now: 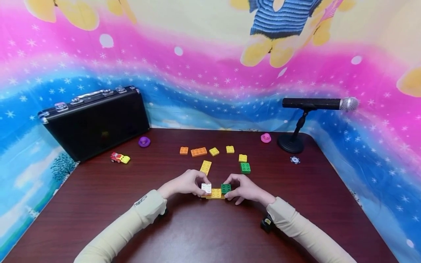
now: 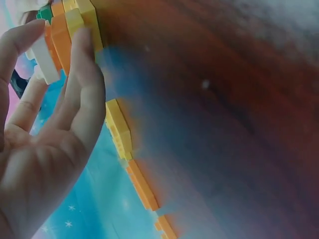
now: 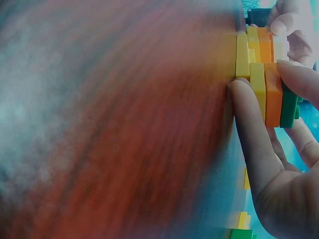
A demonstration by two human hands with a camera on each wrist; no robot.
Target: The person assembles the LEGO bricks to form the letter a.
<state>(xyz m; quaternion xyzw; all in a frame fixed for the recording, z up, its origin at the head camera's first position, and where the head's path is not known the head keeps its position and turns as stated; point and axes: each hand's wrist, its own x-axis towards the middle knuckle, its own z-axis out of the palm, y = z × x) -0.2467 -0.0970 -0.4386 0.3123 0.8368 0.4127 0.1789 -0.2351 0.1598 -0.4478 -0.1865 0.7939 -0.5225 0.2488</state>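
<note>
A built stack of toy bricks stands on the table, with a yellow brick [image 1: 216,193] at its middle front. On its left end sits a white brick [image 1: 206,188]; my left hand [image 1: 189,182] grips that end between thumb and forefinger. A green brick [image 1: 226,188] tops the right end, where my right hand [image 1: 245,188] holds the stack the same way. In the right wrist view, an orange brick [image 3: 272,94] lies beneath the green one and a yellow brick [image 3: 257,92] lower still. Another orange brick [image 2: 61,42] shows under the white one in the left wrist view.
Beyond the hands lie a long yellow brick [image 1: 205,167], a loose green brick [image 1: 245,168], an orange brick [image 1: 198,152] and several smaller ones. Farther out are a black case [image 1: 98,124], a toy car [image 1: 120,158], a purple duck [image 1: 144,141], a pink duck [image 1: 265,137] and a microphone stand [image 1: 290,143].
</note>
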